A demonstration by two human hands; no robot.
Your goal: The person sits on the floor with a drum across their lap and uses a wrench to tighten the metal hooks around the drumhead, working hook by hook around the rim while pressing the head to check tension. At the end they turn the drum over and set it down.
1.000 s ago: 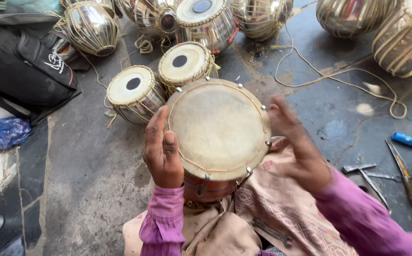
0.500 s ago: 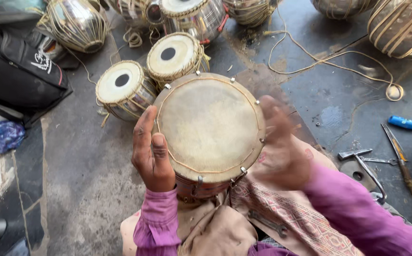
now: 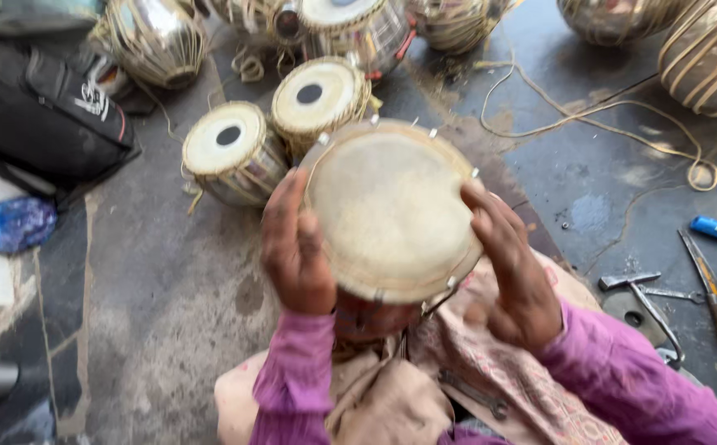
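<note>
Left hand [image 3: 295,247] and right hand [image 3: 513,268] clasp opposite sides of a pale-skinned drum [image 3: 391,210] over the lap; blue bag [image 3: 14,224] lies nearby.

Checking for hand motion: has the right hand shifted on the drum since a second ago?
Yes. The right hand has slid from the drum's far right rim down its near right side, toward the patterned cloth. Drum remains in both hands.

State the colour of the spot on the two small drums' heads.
Black, centred on each cream head of the two small drums; head view.

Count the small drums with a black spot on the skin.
2. One black-spot drum stands on the floor beyond the left hand; the other is just right of it, behind the plain-skinned drum. More may lie outside the frame.
</note>
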